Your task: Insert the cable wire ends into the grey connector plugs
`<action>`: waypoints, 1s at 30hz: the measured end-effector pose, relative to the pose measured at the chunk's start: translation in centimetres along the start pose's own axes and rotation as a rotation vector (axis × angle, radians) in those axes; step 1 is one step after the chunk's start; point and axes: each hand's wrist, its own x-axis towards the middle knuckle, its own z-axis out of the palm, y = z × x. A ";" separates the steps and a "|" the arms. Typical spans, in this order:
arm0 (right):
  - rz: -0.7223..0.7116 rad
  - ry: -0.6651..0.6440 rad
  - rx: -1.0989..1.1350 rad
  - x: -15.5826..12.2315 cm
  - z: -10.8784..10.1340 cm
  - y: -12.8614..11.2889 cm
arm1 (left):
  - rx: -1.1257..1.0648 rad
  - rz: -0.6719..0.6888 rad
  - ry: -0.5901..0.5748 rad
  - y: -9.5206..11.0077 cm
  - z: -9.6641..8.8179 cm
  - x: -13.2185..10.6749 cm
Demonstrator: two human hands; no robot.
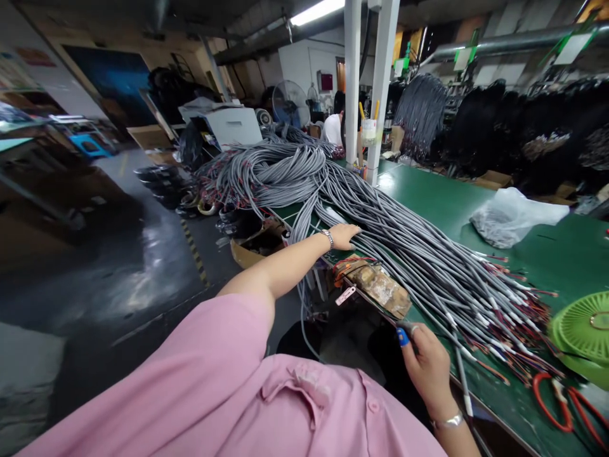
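My left hand (345,236), with a metal watch at the wrist, reaches across the table edge. Its fingers are stretched out over the near side of a large bundle of grey cables (380,216), touching them. Close to the table's front edge is my right hand (428,362), its fingers curled in and a blue cover on one fingertip. What lies between those fingers is too small to make out. Between the hands sits a brown, tape-wrapped block (380,289) with orange and red wires (345,270) beside it. The cables' stripped, coloured ends (523,311) fan out to the right.
Red-handled scissors (552,406) and a green fan (583,330) are at the right of the green table (428,190). A clear plastic bag (511,216) lies farther back. White posts (353,82) rise behind the cables. A cardboard box (247,254) stands below the left edge.
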 end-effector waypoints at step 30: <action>-0.056 -0.020 -0.085 -0.4 0.4 0.9 | -0.010 0.008 -0.070 -1.3 1.4 4.2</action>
